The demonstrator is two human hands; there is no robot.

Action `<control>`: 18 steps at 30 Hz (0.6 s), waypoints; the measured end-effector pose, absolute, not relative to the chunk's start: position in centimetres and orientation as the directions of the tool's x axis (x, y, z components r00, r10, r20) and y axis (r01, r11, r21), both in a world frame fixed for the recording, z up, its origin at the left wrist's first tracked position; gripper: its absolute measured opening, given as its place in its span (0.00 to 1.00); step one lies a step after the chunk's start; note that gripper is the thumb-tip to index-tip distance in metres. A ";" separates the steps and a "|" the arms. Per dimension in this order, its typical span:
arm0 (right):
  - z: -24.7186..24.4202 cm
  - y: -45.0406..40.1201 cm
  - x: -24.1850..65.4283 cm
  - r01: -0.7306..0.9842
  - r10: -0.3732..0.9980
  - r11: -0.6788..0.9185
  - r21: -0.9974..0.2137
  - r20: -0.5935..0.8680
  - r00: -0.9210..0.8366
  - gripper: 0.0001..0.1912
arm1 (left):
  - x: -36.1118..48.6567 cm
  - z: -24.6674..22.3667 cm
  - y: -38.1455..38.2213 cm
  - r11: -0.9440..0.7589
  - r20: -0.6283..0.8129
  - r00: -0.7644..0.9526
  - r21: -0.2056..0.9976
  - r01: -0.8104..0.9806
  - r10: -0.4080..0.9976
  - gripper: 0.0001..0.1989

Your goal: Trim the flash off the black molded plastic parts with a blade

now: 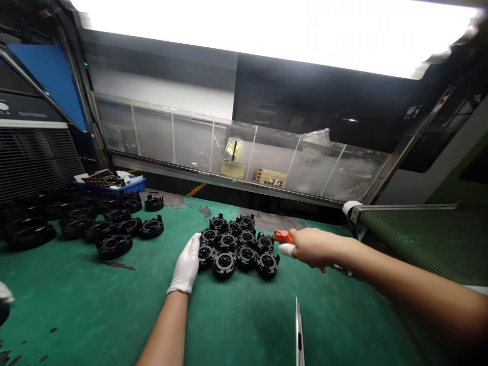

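Observation:
A cluster of several round black plastic parts [227,241] with raised tabs sits on the green mat before me. My left hand [188,262], in a white glove, lies along the cluster's left side with its fingers stretched out together, touching the outer parts. My right hand [307,245] is closed around an orange-red hand tool [282,236] at the cluster's right edge. One of its fingertips has a white cover. Most of the tool is hidden in the hand, so its exact kind does not show.
More black round parts [114,246] stand at left, before a blue tray [124,189]. Another person's gloved hand [5,293] shows at the left edge. A green conveyor belt [427,244] is at right, clear bins [190,140] behind. A thin upright strip [299,333] stands near me.

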State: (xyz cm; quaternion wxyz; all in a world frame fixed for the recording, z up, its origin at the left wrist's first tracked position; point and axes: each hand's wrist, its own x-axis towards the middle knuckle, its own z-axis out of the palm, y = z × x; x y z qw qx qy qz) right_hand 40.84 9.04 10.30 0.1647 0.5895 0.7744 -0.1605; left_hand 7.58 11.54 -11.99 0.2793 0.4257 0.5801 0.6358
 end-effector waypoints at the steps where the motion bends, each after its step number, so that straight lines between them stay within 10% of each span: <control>1: 10.3 9.3 41.0 0.968 0.878 0.249 -0.035 -0.414 -0.240 0.26 | 7.4 -12.0 11.6 -0.171 0.210 -0.489 0.977 0.124 0.846 0.23; 18: 8.6 11.2 32.9 0.867 0.811 0.382 -0.319 -0.335 -0.480 0.19 | 4.0 -11.9 18.3 -0.202 0.161 -0.330 0.975 -0.092 0.930 0.23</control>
